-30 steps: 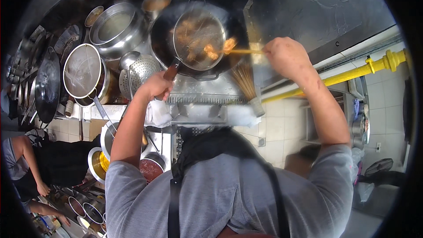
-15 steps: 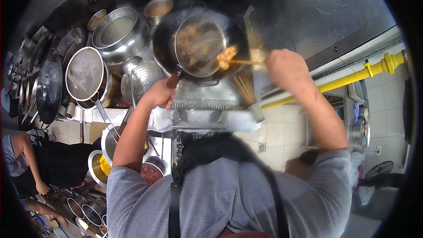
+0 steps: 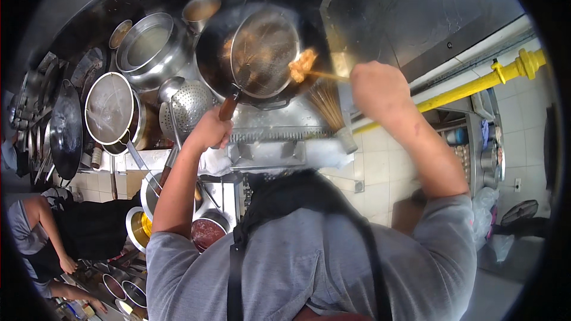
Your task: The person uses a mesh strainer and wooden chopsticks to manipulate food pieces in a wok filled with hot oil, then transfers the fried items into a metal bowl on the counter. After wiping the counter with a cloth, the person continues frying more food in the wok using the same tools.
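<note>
My left hand (image 3: 208, 129) is closed around the brown wooden handle of a round wire mesh strainer (image 3: 266, 53). The strainer hangs over a dark wok (image 3: 209, 62), where browned pieces show blurred beneath and beside the mesh. My right hand (image 3: 380, 92) is closed on thin yellowish chopsticks (image 3: 329, 75); whether one or two sticks show, I cannot tell. At their far end a golden fried piece (image 3: 303, 65) is held by the strainer's right rim, above the wok. Whether it touches the rim is unclear.
Left of the wok stand a steel pot (image 3: 146, 47), a perforated ladle (image 3: 185, 107) and a second strainer (image 3: 110, 107). A bamboo brush (image 3: 326, 107) lies on the right. A yellow pipe (image 3: 470, 86) runs beyond my right arm. Another person's arm (image 3: 53, 229) is at the lower left.
The view has shifted slightly. The fried piece on the chopsticks has risen a little against the strainer's rim, and my right hand has tilted with it. My left hand keeps its grip on the strainer.
</note>
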A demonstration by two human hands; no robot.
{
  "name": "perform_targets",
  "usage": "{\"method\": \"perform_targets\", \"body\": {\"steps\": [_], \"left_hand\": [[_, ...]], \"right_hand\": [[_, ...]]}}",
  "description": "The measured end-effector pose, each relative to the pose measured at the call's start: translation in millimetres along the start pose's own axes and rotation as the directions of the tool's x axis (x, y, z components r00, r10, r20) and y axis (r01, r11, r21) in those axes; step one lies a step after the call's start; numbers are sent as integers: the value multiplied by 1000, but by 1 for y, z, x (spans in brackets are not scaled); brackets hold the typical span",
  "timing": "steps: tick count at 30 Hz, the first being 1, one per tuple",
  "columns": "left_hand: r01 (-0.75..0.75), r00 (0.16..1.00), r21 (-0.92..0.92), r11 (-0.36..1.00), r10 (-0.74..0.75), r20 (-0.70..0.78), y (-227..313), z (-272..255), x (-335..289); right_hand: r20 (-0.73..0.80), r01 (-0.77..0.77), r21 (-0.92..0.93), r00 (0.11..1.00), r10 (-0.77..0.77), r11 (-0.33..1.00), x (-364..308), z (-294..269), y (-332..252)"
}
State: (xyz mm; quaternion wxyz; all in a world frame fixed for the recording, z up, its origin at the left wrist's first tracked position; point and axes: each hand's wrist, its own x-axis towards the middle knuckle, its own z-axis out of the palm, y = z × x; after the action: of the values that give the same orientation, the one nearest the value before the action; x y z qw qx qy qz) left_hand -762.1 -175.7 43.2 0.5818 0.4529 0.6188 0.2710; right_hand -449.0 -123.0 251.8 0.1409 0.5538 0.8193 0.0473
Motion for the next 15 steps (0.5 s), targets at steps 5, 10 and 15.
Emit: {"method": "perform_targets", "body": {"steps": [5,10,15], "left_hand": [[-27,999,27,999,29,-40,-6,13,-6],[-40,980,79,996,54,-189,-1,37,-15],[-27,985,124,992,48,-164,-12,46,-15]], "right_hand": [[-12,2,56,1000,-2,998,1,4,-4],[27,20,42,999,-21,999,0,5,-6],[52,9,41,999,-11,999,-3,17,-9]]}}
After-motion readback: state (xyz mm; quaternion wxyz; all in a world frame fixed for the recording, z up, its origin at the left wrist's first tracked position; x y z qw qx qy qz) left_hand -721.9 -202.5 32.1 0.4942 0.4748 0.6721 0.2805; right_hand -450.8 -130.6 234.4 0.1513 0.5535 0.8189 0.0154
